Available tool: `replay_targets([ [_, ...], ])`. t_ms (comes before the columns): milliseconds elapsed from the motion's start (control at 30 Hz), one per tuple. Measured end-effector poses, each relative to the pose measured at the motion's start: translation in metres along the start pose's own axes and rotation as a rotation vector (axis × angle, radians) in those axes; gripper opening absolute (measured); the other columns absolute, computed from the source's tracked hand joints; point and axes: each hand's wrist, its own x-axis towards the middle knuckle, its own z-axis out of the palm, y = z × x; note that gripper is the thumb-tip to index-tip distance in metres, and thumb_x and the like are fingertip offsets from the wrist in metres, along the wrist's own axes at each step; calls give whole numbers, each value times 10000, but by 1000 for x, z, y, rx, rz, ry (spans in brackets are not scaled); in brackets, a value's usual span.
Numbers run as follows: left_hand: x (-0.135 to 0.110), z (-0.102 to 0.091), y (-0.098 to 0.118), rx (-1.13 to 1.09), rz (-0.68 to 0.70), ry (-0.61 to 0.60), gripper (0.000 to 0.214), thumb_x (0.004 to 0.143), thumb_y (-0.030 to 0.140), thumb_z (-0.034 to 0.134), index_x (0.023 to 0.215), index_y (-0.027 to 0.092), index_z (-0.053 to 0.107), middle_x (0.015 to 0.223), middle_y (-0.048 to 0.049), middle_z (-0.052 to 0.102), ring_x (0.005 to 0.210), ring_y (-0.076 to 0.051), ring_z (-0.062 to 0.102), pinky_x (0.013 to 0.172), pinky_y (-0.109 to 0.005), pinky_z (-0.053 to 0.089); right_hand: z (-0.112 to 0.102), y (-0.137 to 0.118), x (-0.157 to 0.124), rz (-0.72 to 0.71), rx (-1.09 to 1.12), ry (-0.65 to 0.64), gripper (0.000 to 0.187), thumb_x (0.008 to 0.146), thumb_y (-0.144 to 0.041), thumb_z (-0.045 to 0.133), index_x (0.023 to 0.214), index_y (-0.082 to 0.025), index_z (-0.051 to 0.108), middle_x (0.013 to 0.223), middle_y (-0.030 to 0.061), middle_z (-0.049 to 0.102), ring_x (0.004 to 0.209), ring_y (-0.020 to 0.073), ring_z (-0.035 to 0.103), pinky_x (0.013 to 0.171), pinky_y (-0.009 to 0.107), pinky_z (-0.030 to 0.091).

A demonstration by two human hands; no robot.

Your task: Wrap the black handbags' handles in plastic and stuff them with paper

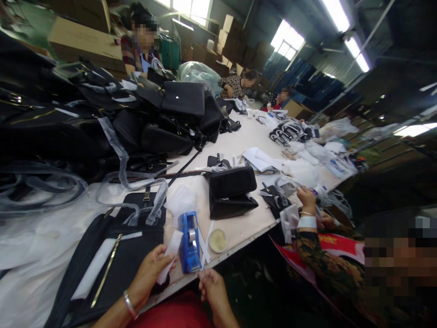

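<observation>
My left hand [150, 269], with a silver bracelet at the wrist, pinches a strip of white paper [173, 248] between thumb and fingers. Just right of the paper stands a blue tape dispenser [190, 243] with a roll of clear tape in it. My right hand [214, 289] is at the table's front edge, by the dispenser's cutting end. Its thumb and forefinger are pressed together on what looks like a small piece of clear tape. Under and left of my left hand lies a black bag [133, 255] with a gold zip and white wrapping on it.
A round tin [217, 240] sits near the table edge. Behind it stands a small black handbag [232, 191]. Black bags [184, 102] are heaped at the back left. On the right a co-worker's hand [306, 200] handles wrapped straps. Other people work farther along the table [239, 141].
</observation>
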Motion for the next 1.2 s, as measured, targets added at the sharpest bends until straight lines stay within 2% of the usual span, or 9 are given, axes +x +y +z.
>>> replay_targets([
  [167,1,-1,-2,7,7,2,371,617,436,780,799,168,599,688,-10,667,548,-118,565,440,-178,393,1,1,6,-9,-54,1,310,713,-478,587,673,-176,525,500,-49,515,345,48,360,348,171,269],
  [367,2,-2,-1,8,6,-25,371,624,439,778,788,155,603,698,-22,669,575,-130,576,455,-184,398,-5,3,14,-85,-191,-7,252,717,-411,599,611,-193,530,478,-36,534,360,78,387,389,199,260],
  [500,1,-5,1,-12,19,-50,342,669,427,754,794,143,609,692,-24,660,564,-115,557,478,-187,401,-7,20,6,-129,-290,-10,262,678,-364,623,515,-206,491,427,-37,493,402,106,420,453,218,292],
  [567,0,-6,1,-32,32,-70,321,684,416,744,785,141,610,680,-19,651,558,-110,551,490,-190,405,-7,20,-1,-156,-335,-30,252,704,-361,592,530,-208,493,428,-35,484,412,114,417,465,225,295],
  [633,0,-7,0,-45,51,-91,308,695,410,735,777,142,610,677,-17,646,557,-109,550,496,-192,406,-4,4,-9,-214,-380,-38,242,768,-387,541,612,-203,537,472,-30,504,410,115,409,455,228,293],
  [733,0,-7,-1,-49,77,-106,307,711,416,719,787,139,609,685,-21,648,560,-111,553,507,-198,411,8,-46,-21,-399,-449,-67,272,868,-408,473,768,-198,613,585,-14,554,495,130,489,501,229,358],
  [867,-1,-4,1,-19,85,-115,323,688,407,734,792,130,603,659,-14,642,541,-107,538,502,-199,399,33,-104,-28,-681,-543,-222,213,923,-304,452,872,-215,638,745,-2,615,700,143,583,643,212,415],
  [1000,-1,-1,2,21,76,-80,322,670,390,744,801,137,595,597,17,613,506,-98,509,466,-187,359,49,-114,-15,-852,-660,-340,213,942,-226,419,935,-221,632,852,10,646,791,142,601,713,214,423],
  [1200,7,-9,-6,8,55,-118,313,713,375,715,859,138,572,687,-10,650,545,-106,546,473,-181,367,52,-110,7,-905,-806,-418,199,934,-190,429,980,-231,618,881,16,649,840,154,609,749,228,432],
])
